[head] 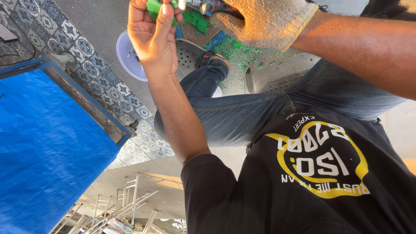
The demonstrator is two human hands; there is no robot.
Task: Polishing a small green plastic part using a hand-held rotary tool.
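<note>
left hand (152, 32) was bare, fingers pinched tight around a small green plastic piece (154, 6) up top. gloved right hand (264, 19) was wrapped around a rotary tool (208, 5) touching it, green shavings (234, 50) scattered below.

Floor (104, 21): grey concrete, with a strip of patterned blue-and-white tile (108, 84) alongside. Green shavings (236, 50) scattered on the concrete near the sandalled foot (212, 58), bigger green scraps (197, 19) just beyond. White round lid (128, 60) lies flat by the tile edge. Grey perforated plastic stool (277, 73) stands on the concrete, shavings on its seat.
</note>
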